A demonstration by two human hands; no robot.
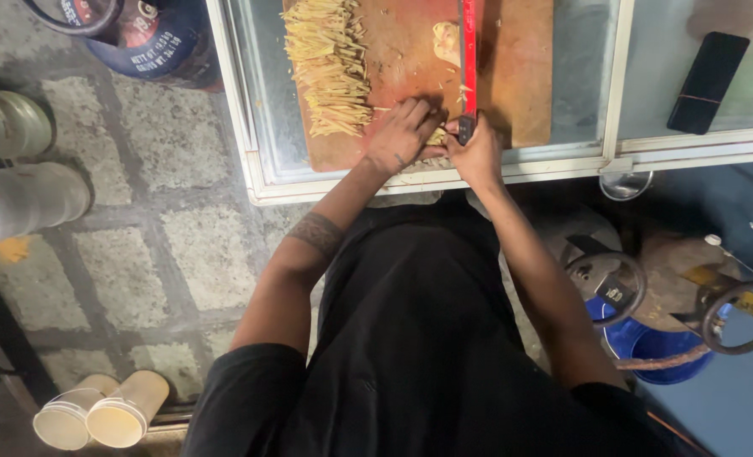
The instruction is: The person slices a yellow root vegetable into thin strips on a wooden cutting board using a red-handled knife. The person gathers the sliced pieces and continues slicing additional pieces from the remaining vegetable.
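Left hand (403, 131) is curled knuckles-up, pressing a pale yellow vegetable piece (436, 135) onto the near edge of the brown wooden cutting board (520, 76). Right hand (475, 152) is closed around the handle of a red-spined long knife (468, 51), blade pointing away, just beside the left fingers. A heap of pale cut strips (330, 63) is piled on the board's left.

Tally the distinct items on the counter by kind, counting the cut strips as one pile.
Wooden cutting board: 1
Red-handled knife: 1
Pile of pale cut strips: 1
Uncut pale piece: 1
Black phone: 1
Total: 5
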